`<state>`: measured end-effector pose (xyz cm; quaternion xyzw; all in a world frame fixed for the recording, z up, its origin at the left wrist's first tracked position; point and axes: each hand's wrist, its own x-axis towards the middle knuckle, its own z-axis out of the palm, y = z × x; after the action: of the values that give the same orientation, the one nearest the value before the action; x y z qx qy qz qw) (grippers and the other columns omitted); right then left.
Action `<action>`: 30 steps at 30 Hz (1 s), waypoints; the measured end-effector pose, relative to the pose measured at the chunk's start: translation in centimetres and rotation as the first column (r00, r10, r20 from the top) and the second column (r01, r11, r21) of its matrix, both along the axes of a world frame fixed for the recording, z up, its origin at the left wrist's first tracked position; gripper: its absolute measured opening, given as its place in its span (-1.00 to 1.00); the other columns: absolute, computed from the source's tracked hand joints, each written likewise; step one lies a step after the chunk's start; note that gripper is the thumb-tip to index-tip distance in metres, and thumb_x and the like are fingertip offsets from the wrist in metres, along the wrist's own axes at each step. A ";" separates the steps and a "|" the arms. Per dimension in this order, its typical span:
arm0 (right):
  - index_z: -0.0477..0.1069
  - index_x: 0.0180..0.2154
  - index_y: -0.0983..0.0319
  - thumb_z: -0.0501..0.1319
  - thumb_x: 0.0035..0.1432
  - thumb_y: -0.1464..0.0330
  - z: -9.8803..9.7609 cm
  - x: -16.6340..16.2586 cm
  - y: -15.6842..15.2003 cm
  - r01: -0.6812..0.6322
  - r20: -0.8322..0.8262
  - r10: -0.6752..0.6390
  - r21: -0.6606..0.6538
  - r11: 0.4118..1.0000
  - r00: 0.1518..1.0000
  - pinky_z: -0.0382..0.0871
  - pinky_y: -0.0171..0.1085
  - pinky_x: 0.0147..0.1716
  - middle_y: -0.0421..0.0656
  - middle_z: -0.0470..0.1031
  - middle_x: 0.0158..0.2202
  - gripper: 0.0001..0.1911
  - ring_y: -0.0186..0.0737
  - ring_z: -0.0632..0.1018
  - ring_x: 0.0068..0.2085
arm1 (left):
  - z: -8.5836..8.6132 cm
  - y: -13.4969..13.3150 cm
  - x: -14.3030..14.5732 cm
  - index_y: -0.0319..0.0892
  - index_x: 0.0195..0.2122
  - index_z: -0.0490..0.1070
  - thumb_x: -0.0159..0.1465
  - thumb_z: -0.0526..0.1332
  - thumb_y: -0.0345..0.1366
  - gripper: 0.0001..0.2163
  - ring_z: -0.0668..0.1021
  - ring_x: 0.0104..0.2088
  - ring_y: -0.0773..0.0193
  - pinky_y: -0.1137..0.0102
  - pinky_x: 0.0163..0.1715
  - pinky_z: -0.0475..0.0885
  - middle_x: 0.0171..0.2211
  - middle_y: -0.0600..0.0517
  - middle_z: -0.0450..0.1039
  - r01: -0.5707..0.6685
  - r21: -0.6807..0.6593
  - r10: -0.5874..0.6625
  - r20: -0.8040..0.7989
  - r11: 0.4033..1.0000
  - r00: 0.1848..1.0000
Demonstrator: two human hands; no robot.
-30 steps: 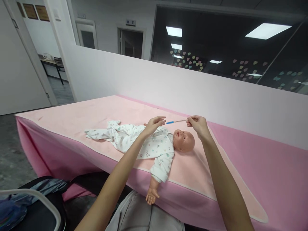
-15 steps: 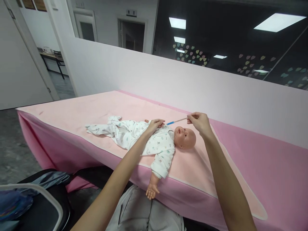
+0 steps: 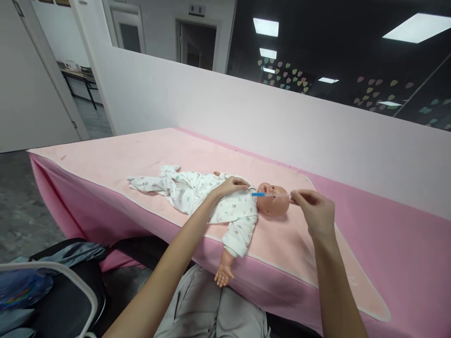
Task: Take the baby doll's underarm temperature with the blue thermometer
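A baby doll (image 3: 271, 206) lies on its back in a white printed outfit (image 3: 232, 209), its head toward the right. One of its arms hangs over the table's near edge. My right hand (image 3: 312, 206), beside the head, pinches the clear end of a thin stick with a blue tip (image 3: 258, 194). That stick crosses above the doll's face and looks like a glass thermometer. My left hand (image 3: 232, 185) rests on the doll's chest near the collar. Its fingers are bent together at the cloth, and what lies between them is hidden. The blue tip is close to my left fingertips.
A peach mat (image 3: 116, 155) covers much of the pink-draped table (image 3: 398, 220). A white wall with a dark window stands behind. At lower left is a black chair (image 3: 70, 305) with cloth and a blue bag. My lap is against the near edge.
My right hand has moved right and down, bringing the stick from beyond the head to over the doll's face. The left hand has shifted slightly right toward the collar.
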<state>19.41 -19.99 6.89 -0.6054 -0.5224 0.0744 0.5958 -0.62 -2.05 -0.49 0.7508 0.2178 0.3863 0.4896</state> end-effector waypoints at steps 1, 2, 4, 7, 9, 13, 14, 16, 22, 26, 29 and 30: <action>0.50 -0.41 0.26 0.29 -0.10 0.21 -1.3 -0.1 -1.2 0.052 0.042 -0.051 -0.014 0.999 0.998 0.46 -0.22 -0.34 -0.14 0.53 -0.48 -0.76 -0.19 0.55 -0.41 | 0.1 -0.2 -0.2 -0.23 -0.26 0.52 0.03 0.29 -0.18 -0.71 0.49 -0.19 0.17 0.35 -0.17 0.34 -0.25 -0.07 0.52 0.042 0.027 -0.041 -0.052 0.999 0.998; 0.50 -0.41 0.26 0.28 -0.09 0.20 -2.7 -0.2 -2.3 0.110 0.081 -0.108 -0.019 0.994 0.991 0.45 -0.22 -0.34 -0.14 0.53 -0.49 -0.75 -0.18 0.55 -0.40 | 0.2 -0.4 -0.5 -0.24 -0.23 0.52 0.02 0.30 -0.18 -0.69 0.49 -0.17 0.16 0.34 -0.15 0.33 -0.23 -0.08 0.52 0.078 0.043 -0.073 -0.090 0.996 0.993; 0.49 -0.37 0.27 0.23 -0.03 0.19 -5.9 -0.6 -4.2 0.190 0.120 -0.187 -0.013 0.982 0.975 0.43 -0.25 -0.32 -0.12 0.53 -0.47 -0.73 -0.19 0.55 -0.40 | 0.2 -0.4 -0.7 -0.25 -0.20 0.51 0.00 0.32 -0.20 -0.65 0.48 -0.15 0.15 0.34 -0.13 0.33 -0.21 -0.09 0.51 0.125 0.048 -0.119 -0.122 0.991 0.985; 0.46 -0.40 0.25 0.14 0.07 0.23 -10.2 -1.5 -5.4 0.183 0.265 -0.163 -0.050 0.982 0.950 0.40 -0.28 -0.35 -0.11 0.52 -0.40 -0.77 -0.22 0.52 -0.38 | 0.0 -0.1 -0.8 -0.27 -0.20 0.50 -0.03 0.34 -0.23 -0.64 0.48 -0.13 0.15 0.34 -0.09 0.32 -0.21 -0.10 0.52 0.134 0.033 -0.131 -0.090 0.990 0.987; 0.43 -0.46 0.24 0.09 0.10 0.31 -11.7 -1.9 -5.1 0.120 0.409 -0.049 -0.149 0.982 0.911 0.35 -0.28 -0.39 -0.12 0.50 -0.43 -0.80 -0.23 0.50 -0.41 | -0.2 0.1 -0.8 -0.27 -0.21 0.50 -0.04 0.35 -0.26 -0.65 0.49 -0.14 0.16 0.34 -0.10 0.32 -0.22 -0.10 0.51 0.131 0.034 -0.128 -0.071 0.991 0.989; 0.40 -0.47 0.22 0.07 0.08 0.42 -10.6 -3.0 -2.5 0.062 0.619 0.111 -0.251 0.966 0.777 0.29 -0.25 -0.33 -0.10 0.49 -0.40 -0.83 -0.15 0.47 -0.30 | -0.1 -0.1 -1.0 -0.26 -0.24 0.50 0.01 0.29 -0.34 -0.74 0.49 -0.17 0.20 0.37 -0.15 0.34 -0.23 -0.08 0.51 0.158 0.026 -0.156 -0.060 0.987 0.986; 0.41 -0.43 0.22 0.07 0.09 0.42 -9.7 -3.5 -1.4 0.048 0.641 0.112 -0.226 0.973 0.760 0.29 -0.23 -0.30 -0.09 0.49 -0.36 -0.84 -0.13 0.46 -0.26 | 0.0 -0.2 -1.0 -0.26 -0.25 0.50 0.01 0.27 -0.36 -0.76 0.50 -0.20 0.21 0.38 -0.17 0.34 -0.25 -0.08 0.51 0.156 0.027 -0.154 -0.058 0.987 0.986; 0.41 -0.36 0.22 0.05 0.10 0.42 -8.1 -4.9 1.3 -0.018 0.642 0.120 -0.164 0.986 0.757 0.28 -0.22 -0.24 -0.09 0.49 -0.31 -0.84 -0.12 0.44 -0.20 | 0.0 -0.5 -1.1 -0.27 -0.29 0.50 0.00 0.25 -0.39 -0.79 0.50 -0.24 0.23 0.39 -0.20 0.34 -0.29 -0.06 0.51 0.149 0.033 -0.147 -0.041 0.988 0.988; 0.35 -0.24 0.25 -0.03 0.02 0.55 -7.6 -9.1 9.2 -0.159 0.546 0.101 0.059 0.986 0.831 0.31 -0.20 -0.19 -0.07 0.44 -0.26 -0.71 -0.15 0.42 -0.19 | -0.5 -0.8 -0.9 -0.31 -0.40 0.47 -0.07 0.21 -0.49 -0.83 0.50 -0.38 0.30 0.43 -0.30 0.34 -0.45 0.02 0.49 0.124 -0.054 -0.117 0.114 0.991 0.987; 0.33 -0.19 0.23 -0.04 0.03 0.55 -9.6 -9.4 10.3 -0.220 0.480 0.091 0.220 0.950 0.873 0.31 -0.16 -0.11 -0.07 0.41 -0.21 -0.68 -0.14 0.41 -0.13 | -0.8 -0.7 -0.8 -0.31 -0.45 0.44 -0.11 0.19 -0.54 -0.83 0.49 -0.43 0.35 0.46 -0.33 0.34 -0.50 0.06 0.46 0.123 -0.095 -0.109 0.145 0.988 0.983; 0.32 -0.16 0.21 -0.03 0.03 0.57 -10.4 -8.8 10.0 -0.280 0.442 0.138 0.275 0.920 0.886 0.30 -0.14 -0.04 -0.07 0.41 -0.15 -0.65 -0.15 0.40 -0.07 | -0.8 -0.8 -0.7 -0.31 -0.42 0.45 -0.07 0.21 -0.52 -0.84 0.50 -0.37 0.34 0.45 -0.29 0.34 -0.45 0.04 0.48 0.102 -0.089 -0.088 0.147 0.991 0.985; 0.33 -0.17 0.21 -0.03 0.02 0.58 -10.4 -8.6 10.0 -0.275 0.422 0.136 0.290 0.917 0.897 0.30 -0.14 -0.03 -0.07 0.41 -0.14 -0.65 -0.16 0.40 -0.06 | -0.8 -0.9 -0.6 -0.31 -0.40 0.45 -0.06 0.23 -0.52 -0.84 0.50 -0.36 0.33 0.45 -0.27 0.34 -0.43 0.02 0.48 0.091 -0.088 -0.077 0.150 0.992 0.986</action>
<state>10.76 -10.03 -3.54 -0.4354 -0.6979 -0.0771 0.5634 -1.27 -2.93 -1.30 0.7048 0.1674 0.4086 0.5552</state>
